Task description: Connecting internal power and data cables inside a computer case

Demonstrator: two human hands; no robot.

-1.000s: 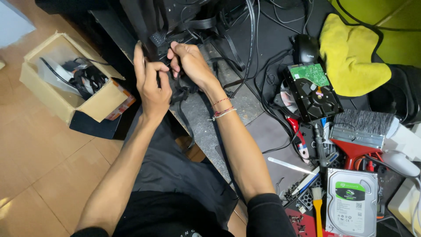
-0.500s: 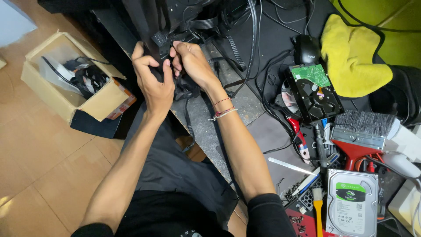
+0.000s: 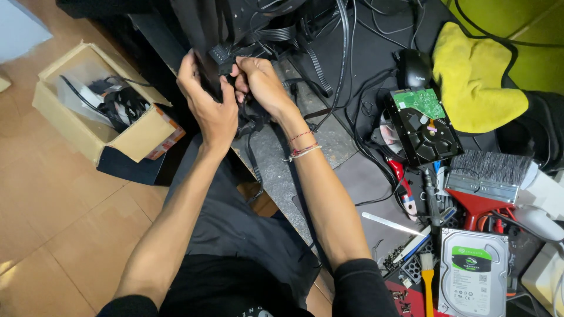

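Right at the near edge of the grey worktop [image 3: 276,170], seen from the head camera, both hands meet around a black multi-pin connector [image 3: 218,56] and its bundle of dark cables. The left hand [image 3: 207,105] is curled round the cable bundle from the floor side, fingers wrapped narrow and holding it. The right hand [image 3: 261,82] pinches in from the bench side, fingertips closed on the cables just below the plug. The connector's pin face points up and away from the person, and its long axis runs roughly across the view.

Room for moving is tight: black cables [image 3: 346,70] hang and loop just beside the right wrist, and the dark computer case [image 3: 247,17] sits right above the hands. Leftward, the tiled floor [image 3: 53,217] lies open, with a cardboard box [image 3: 117,132] of parts near the left forearm.

Further right the bench is crowded: a bare hard drive [image 3: 426,129], a yellow cloth [image 3: 476,82], a brush [image 3: 490,173] and a second, silver hard drive [image 3: 473,273], all well apart from the hands.
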